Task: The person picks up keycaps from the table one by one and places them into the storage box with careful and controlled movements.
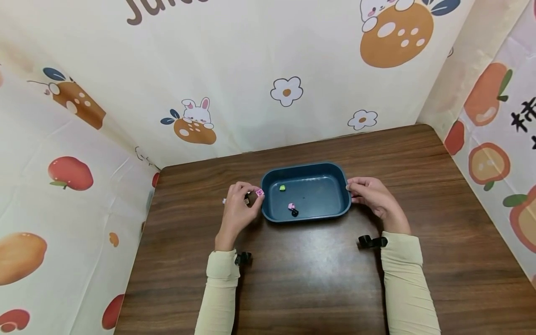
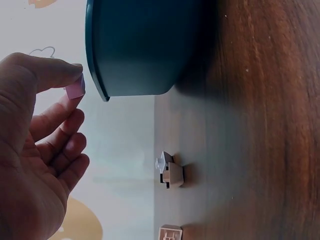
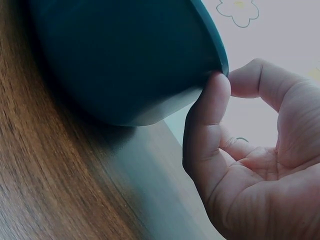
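Pink angular block point(image 1: 260, 192) is pinched by the left hand point(image 1: 238, 211), other fingers curled, beside a dark-blue rounded-rectangular tub point(image 1: 322, 197); the right hand point(image 1: 378, 197) pinches the tub's opposite rim.

Two arms in cream fabric sleeves point(image 1: 410, 284) reach forward

I see the bare left hand point(image 1: 238, 208) pinching between thumb and forefinger, its other fingers loosely curled. The bare right hand point(image 1: 373, 194) pinches too, thumb and finger bent.
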`<state>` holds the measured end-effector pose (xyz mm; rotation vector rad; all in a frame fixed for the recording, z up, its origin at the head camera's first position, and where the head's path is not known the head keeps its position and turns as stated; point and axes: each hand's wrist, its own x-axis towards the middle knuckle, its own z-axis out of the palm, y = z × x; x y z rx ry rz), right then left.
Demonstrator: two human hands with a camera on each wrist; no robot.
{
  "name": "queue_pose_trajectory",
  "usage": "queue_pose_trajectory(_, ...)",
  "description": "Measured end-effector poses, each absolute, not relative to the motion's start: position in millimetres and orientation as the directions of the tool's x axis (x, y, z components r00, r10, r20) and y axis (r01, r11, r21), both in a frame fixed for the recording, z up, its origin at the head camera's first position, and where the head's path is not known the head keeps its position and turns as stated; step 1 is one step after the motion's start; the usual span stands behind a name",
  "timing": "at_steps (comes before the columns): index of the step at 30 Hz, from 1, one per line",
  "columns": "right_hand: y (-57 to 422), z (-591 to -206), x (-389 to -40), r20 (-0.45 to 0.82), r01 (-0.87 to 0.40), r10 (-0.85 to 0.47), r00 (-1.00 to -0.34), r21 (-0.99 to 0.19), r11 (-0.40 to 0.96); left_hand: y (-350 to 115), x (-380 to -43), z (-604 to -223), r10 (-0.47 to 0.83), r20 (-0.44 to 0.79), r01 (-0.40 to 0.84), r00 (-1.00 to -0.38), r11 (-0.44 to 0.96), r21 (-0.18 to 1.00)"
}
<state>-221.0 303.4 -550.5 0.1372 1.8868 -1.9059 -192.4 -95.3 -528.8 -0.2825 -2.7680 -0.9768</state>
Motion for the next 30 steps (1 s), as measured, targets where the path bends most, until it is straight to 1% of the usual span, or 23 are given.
queue_pose_trajectory(10,304.3,-549.8,-219.4,-0.372,0.378,-0.246,-0.895,-0.925,0.026,-89.5,-194.5,-530.3,0.135,0.247,0.259,-0.96,0.767,0.587)
queue_pose_trajectory(24,301.9,-549.2,-221.1,-0.377,0.385,-0.248,-0.892,-0.923,0.018,-86.0,-193.1,-534.4,0.115,0.187,0.207,-0.976,0.764,0.611)
queue_pose_trajectory(30,304.5,-548.5,-219.6,-0.379,0.384,-0.245,-0.893,-0.923,0.03,-80.9,-193.0,-537.5,0.135,0.21,0.237,-0.968,0.757,0.609)
